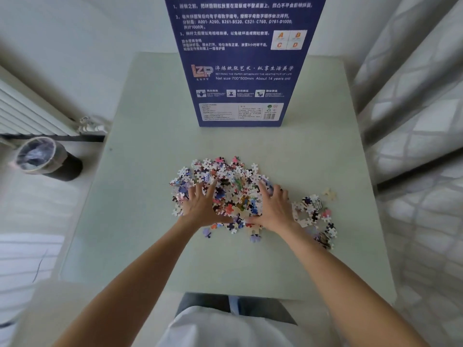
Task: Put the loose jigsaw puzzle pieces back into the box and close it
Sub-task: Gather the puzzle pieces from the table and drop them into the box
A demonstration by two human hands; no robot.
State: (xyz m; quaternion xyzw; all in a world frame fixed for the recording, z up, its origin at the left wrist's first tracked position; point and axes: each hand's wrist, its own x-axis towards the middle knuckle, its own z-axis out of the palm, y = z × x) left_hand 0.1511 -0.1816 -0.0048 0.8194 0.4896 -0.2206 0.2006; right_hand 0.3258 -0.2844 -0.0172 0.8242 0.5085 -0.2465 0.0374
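A heap of loose jigsaw pieces (228, 176) lies in the middle of the pale green table (140, 221). My left hand (201, 207) rests on the heap's left side, fingers spread. On the heap's right side lies my right hand (274, 209), fingers spread too. Both hands press flat on the pieces, thumbs turned inward. A smaller scatter of pieces (315, 216) lies to the right of my right hand. The tall blue puzzle box (240, 71) stands upright at the far side of the table, its printed face toward me; its top is out of view.
A black waste bin (47, 160) with a plastic liner stands on the floor to the left, near a white radiator (30, 113). Patterned curtains (413, 121) hang close along the table's right edge.
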